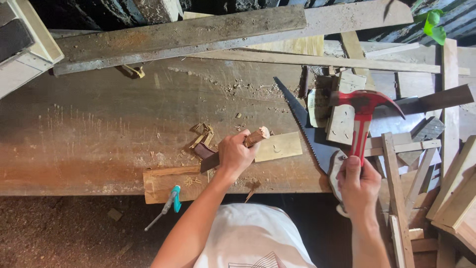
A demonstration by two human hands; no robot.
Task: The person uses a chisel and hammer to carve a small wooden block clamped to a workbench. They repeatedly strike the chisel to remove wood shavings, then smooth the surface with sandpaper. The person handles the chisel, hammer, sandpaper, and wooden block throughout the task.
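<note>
Your left hand (235, 154) is wrapped around the wooden handle of a chisel (230, 149), fingers closed tight, with the handle's butt end poking out at about 2 o'clock and the dark blade running down toward 8 o'clock onto a flat wood board (168, 182) at the near edge of the surface (89, 129). Judged from its look, the chisel is stiff and light, its rough wooden handle offering good purchase; hold it on the handle as you do, well clear of the blade. Your right hand (358, 184) is clenched around the lower end of the red handle of a claw hammer (364, 111), whose head sits at 12 o'clock from that hand, raised above scrap offcuts. The hammer will be head-heavy and rigid; a grip low on the handle suits it. A handsaw (302, 131) lies between your two hands, teeth toward the chisel side. Wood chips (202, 135) lie scattered just beyond the blade. A pale block (278, 146) lies just beside the chisel handle. A teal-handled tool (171, 201) rests at the board's near edge.
</note>
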